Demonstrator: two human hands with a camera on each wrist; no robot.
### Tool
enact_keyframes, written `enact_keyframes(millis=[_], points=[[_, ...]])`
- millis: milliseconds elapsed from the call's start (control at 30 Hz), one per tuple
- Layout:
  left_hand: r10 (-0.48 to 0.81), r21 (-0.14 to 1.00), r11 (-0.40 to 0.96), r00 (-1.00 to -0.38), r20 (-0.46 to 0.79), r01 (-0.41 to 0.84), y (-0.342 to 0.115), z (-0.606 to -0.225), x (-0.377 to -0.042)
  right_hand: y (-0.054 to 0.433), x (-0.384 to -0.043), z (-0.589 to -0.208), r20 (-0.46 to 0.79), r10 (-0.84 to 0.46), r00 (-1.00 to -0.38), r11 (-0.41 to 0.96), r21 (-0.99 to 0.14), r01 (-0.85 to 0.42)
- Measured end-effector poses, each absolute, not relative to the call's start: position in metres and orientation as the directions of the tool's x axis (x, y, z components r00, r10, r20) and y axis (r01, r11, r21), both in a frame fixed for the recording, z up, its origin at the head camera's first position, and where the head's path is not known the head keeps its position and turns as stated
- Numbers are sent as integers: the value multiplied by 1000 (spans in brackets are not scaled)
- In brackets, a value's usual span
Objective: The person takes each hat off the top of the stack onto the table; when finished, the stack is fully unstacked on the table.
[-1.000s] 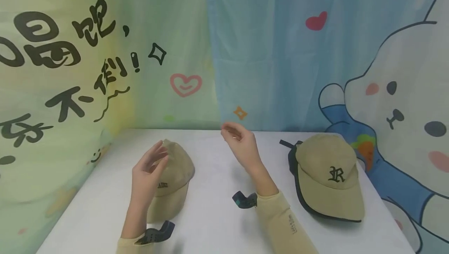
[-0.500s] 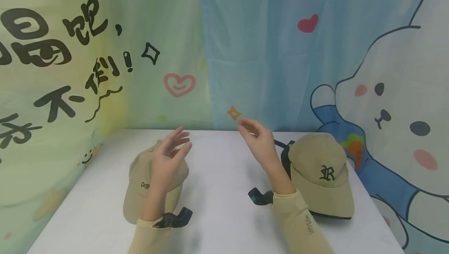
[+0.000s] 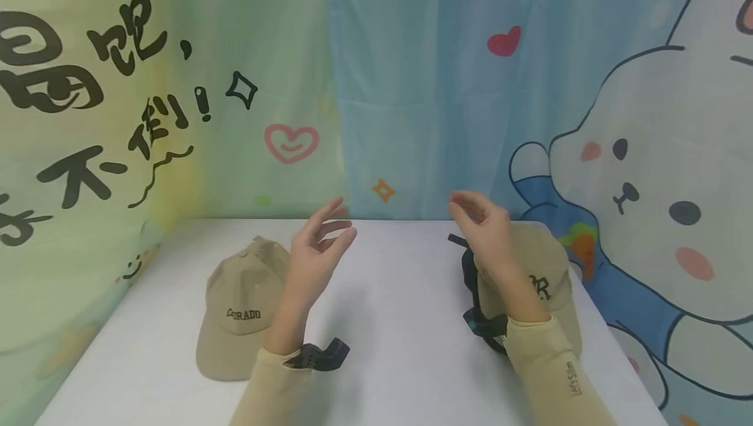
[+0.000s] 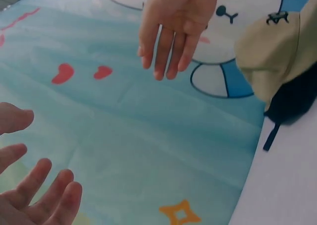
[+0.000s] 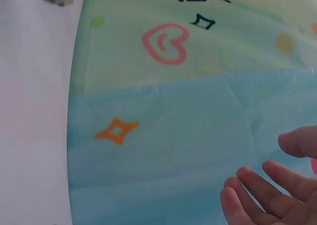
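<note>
Two beige baseball caps lie on a white table. The left cap (image 3: 238, 302) carries the dark lettering "COLORADO", its brim toward the front; my left hand (image 3: 317, 256) hovers to its right, fingers loosely bent and holding nothing. On the right, the cap with a black R (image 3: 550, 269) and a dark edge is partly hidden behind my right hand (image 3: 485, 230) and forearm. That hand is raised, its fingers slightly curved, with nothing in them. In the left wrist view the right hand (image 4: 176, 31) appears with fingers pointing down, near the R cap (image 4: 270, 51).
A printed curtain (image 3: 388, 86) with hearts, dark characters and a white rabbit hangs behind the table (image 3: 400, 321). Black wrist cameras sit on both wrists, the left one (image 3: 320, 355) above the table's front part. A dark strap (image 3: 457, 240) sticks out behind the R cap.
Both hands have moved right in the head view, the left one off the COLORADO cap, the right one in front of the R cap. The view has turned slightly right. The caps stay put.
</note>
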State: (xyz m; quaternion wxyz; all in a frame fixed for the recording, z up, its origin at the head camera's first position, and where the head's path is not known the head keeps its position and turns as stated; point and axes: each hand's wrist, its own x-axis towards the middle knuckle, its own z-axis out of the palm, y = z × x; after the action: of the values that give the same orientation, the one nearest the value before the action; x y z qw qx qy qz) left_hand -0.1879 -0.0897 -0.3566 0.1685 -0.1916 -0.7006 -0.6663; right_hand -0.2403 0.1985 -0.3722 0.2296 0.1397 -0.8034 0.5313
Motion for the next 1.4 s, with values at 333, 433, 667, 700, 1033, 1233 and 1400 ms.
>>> enact_keyframes(millis=[333, 433, 667, 700, 1033, 1233, 1400], points=[[120, 852, 55, -850, 512, 521, -61, -362, -187, 257, -226, -377, 445, 97, -890, 561, -763, -321], [133, 851, 68, -850, 510, 521, -54, -365, -187, 274, -220, -380, 423, 123, -898, 601, -752, -272], [168, 855, 40, -847, 504, 517, -38, -366, -187, 305, -207, -385, 352, 165, -921, 643, -747, -170], [172, 858, 32, -848, 500, 513, -36, -367, -187, 308, -207, -386, 346, 168, -923, 649, -744, -161], [230, 889, 51, -871, 434, 456, -12, -411, -207, 338, -204, -395, 209, 171, -963, 627, -777, -57], [291, 921, 135, -903, 317, 366, 8, -444, -203, 356, -202, -399, 111, 138, -984, 623, -782, -1], [320, 942, 215, -930, 180, 257, 24, -462, -194, 365, -201, -402, 53, 117, -992, 646, -763, 36]])
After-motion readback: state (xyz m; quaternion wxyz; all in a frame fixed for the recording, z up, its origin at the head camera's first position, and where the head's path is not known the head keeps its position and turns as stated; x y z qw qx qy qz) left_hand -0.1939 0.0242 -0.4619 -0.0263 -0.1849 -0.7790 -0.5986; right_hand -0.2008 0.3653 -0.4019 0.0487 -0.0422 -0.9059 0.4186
